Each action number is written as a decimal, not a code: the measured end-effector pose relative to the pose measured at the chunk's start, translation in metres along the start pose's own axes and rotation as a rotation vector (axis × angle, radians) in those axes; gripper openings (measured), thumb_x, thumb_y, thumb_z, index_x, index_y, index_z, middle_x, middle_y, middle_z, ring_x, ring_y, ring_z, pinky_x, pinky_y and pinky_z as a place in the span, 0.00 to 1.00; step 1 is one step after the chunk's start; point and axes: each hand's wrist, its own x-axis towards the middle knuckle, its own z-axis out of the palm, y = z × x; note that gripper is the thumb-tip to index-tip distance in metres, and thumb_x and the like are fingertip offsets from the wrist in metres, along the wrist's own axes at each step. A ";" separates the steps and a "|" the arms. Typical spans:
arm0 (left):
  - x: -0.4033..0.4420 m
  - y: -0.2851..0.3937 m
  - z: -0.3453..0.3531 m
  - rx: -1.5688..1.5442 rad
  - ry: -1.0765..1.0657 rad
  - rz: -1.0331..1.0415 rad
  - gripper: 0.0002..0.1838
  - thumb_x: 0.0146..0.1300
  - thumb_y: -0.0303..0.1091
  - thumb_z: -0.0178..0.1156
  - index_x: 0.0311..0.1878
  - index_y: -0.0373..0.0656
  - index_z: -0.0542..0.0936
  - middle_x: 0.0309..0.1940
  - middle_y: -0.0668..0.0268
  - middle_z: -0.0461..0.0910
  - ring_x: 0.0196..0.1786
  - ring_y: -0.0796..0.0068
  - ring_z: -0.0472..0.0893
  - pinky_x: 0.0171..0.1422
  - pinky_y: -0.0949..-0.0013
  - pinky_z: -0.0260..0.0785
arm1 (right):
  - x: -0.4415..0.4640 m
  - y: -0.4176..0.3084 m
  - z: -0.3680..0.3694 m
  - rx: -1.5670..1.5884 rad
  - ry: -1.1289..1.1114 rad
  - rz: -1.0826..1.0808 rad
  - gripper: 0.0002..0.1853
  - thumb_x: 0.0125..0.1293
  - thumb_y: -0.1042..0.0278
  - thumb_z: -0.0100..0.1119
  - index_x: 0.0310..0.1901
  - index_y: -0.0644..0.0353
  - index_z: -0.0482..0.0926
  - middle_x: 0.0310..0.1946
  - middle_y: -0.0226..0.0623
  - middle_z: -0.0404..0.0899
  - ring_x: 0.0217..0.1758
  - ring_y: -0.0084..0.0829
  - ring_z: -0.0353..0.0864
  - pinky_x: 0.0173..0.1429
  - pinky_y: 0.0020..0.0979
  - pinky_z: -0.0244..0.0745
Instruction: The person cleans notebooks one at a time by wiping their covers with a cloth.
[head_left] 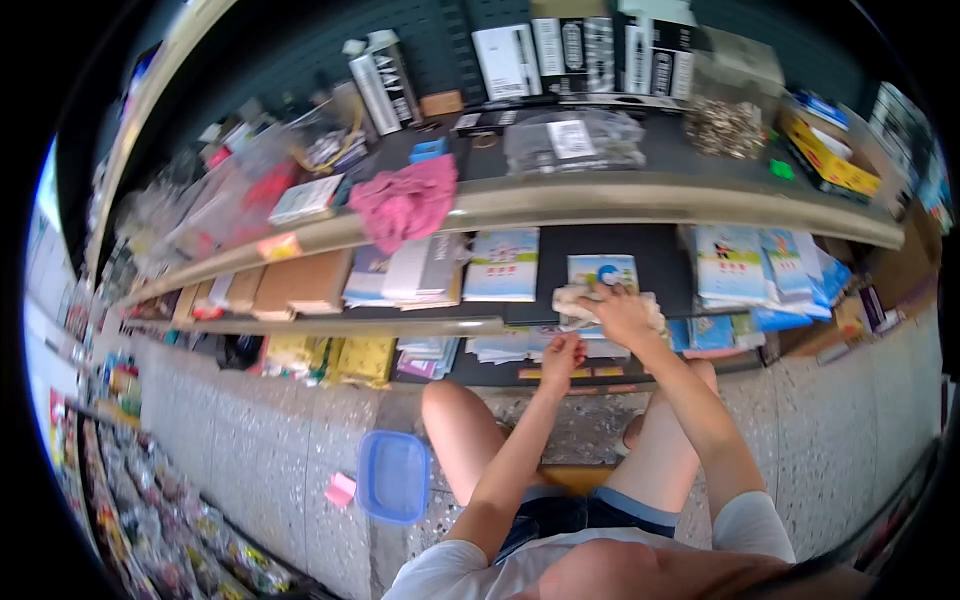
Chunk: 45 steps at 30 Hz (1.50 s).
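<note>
My right hand (622,316) presses a whitish, crumpled cloth (573,302) against the front of the middle shelf. The cloth covers the lower part of a blue-and-white booklet (603,270) lying there. Lower and to the left, my left hand (565,357) is held at the shelf's front edge with its fingers curled together; whether anything is between them is hidden. Left of the cloth lies a pile of illustrated booklets (502,262), and more booklets (733,262) are stacked to the right.
A pink cloth (408,200) hangs over the upper shelf edge (640,200). That shelf holds boxes, plastic bags and a bin of small metal pieces (727,125). On the floor stand a blue plastic basin (394,478) and a pink piece (340,490). Packaged goods (180,520) fill a rack at lower left.
</note>
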 end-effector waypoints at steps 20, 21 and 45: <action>0.006 -0.006 0.006 0.047 0.043 0.052 0.07 0.69 0.35 0.57 0.36 0.44 0.78 0.28 0.71 0.80 0.28 0.83 0.77 0.33 0.78 0.69 | 0.001 0.016 0.000 0.061 -0.032 -0.177 0.31 0.52 0.61 0.65 0.60 0.26 0.74 0.58 0.43 0.69 0.54 0.50 0.77 0.55 0.44 0.76; 0.005 -0.005 0.006 0.056 0.041 0.062 0.07 0.69 0.35 0.57 0.36 0.44 0.78 0.28 0.71 0.80 0.28 0.83 0.77 0.33 0.78 0.69 | 0.001 0.015 -0.004 0.074 -0.035 -0.172 0.30 0.53 0.63 0.64 0.59 0.26 0.74 0.57 0.42 0.70 0.53 0.49 0.77 0.54 0.44 0.76; -0.006 0.005 0.011 0.023 0.073 0.031 0.07 0.68 0.32 0.57 0.37 0.39 0.79 0.28 0.65 0.80 0.27 0.78 0.78 0.30 0.77 0.70 | 0.001 0.016 -0.012 0.020 -0.069 -0.168 0.24 0.59 0.70 0.54 0.56 0.31 0.78 0.50 0.46 0.74 0.44 0.44 0.82 0.45 0.40 0.79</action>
